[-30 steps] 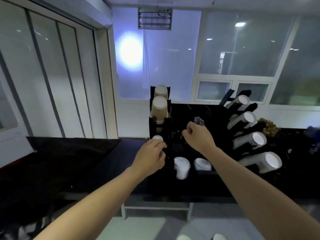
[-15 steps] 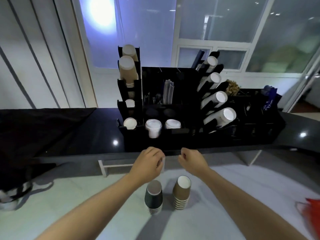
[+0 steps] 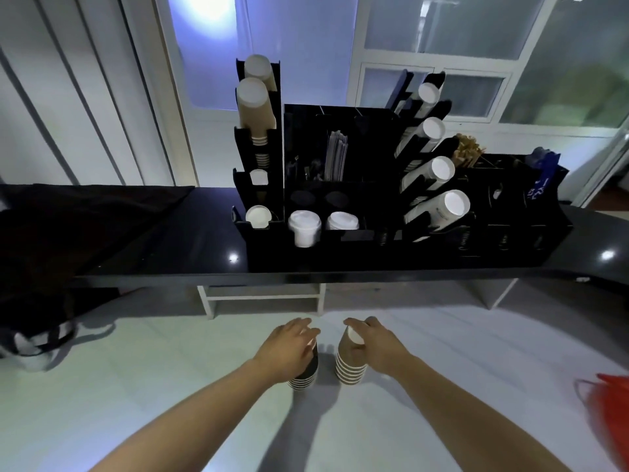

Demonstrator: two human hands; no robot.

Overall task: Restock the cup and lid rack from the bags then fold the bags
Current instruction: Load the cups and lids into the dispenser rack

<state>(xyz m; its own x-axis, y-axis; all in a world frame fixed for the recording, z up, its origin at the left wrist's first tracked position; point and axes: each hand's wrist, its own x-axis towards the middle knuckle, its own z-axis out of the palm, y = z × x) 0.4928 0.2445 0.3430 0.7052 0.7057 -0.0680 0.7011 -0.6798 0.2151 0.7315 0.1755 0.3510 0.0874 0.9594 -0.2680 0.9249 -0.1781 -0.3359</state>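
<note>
Rack [image 3: 340, 253] on counter [image 3: 170, 240], 2 cup stacks [image 3: 350, 366] on floor [image 3: 136, 369] in front

Countertop [image 3: 190, 240]: black, glossy, showing light spots.
Cup and lid rack [image 3: 340, 253]: black, matt (looks like plastic).
Brown cup stack [image 3: 350, 369]: paper, ribbed rims.
Lids [image 3: 304, 221]: white, smooth plastic.
Floor [image 3: 136, 386]: pale, smooth, slight sheen.

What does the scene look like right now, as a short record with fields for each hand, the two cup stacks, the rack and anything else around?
left hand: grasping the dark cup stack from above
right hand: gripping the brown cup stack near its top
stacks: upright, side by side, apart, below the counter
rack: on black counter, holds cups and lids
other: red bag at right edge
</note>
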